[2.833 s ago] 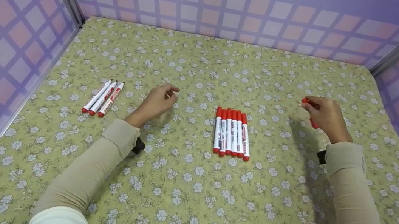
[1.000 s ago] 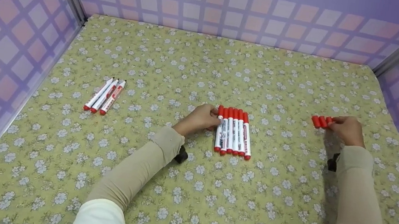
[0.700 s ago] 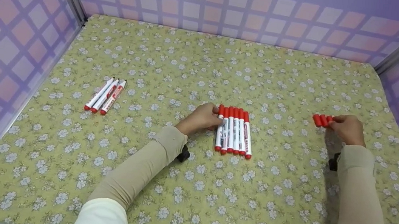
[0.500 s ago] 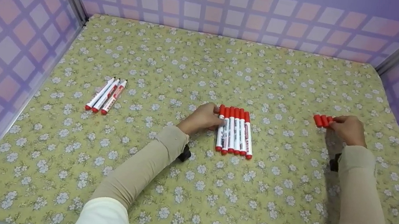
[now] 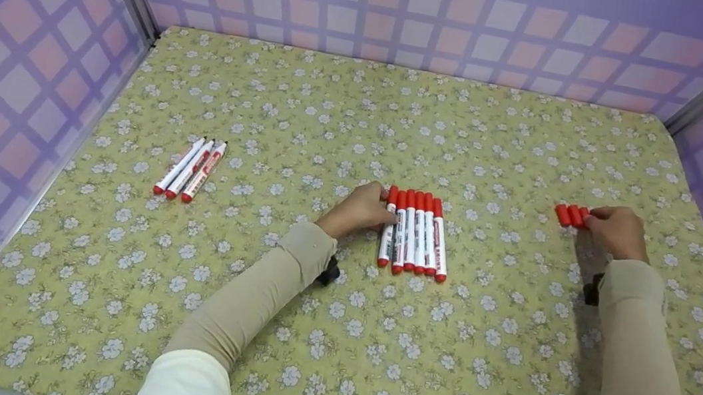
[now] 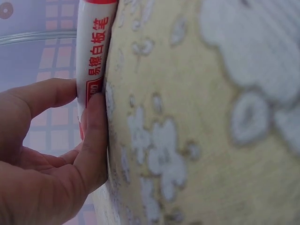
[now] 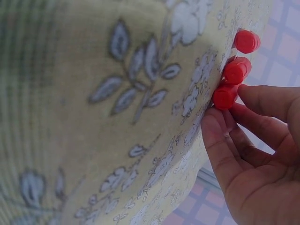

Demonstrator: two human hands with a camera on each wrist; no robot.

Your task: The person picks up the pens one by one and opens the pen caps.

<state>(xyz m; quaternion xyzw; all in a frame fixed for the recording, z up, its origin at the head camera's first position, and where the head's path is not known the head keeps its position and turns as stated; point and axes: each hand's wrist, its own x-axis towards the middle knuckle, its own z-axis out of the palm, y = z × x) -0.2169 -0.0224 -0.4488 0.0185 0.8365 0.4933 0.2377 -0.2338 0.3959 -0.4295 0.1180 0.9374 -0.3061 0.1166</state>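
At mid-cloth, the left hand [image 5: 360, 209] pinches the leftmost marker [image 5: 387, 226] of the row, its lower barrel hidden in the wrist view. Right hand [image 5: 616, 230] pinches the nearest of three caps [image 5: 569, 215], partly covering it.

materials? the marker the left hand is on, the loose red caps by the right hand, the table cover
Marker: likely plastic, smooth white barrel with a slight sheen and red printed text.
Red caps: likely moulded plastic, glossy with highlights.
Table cover: looks like woven fabric, matte, floral print; weave faintly visible in the right wrist view.
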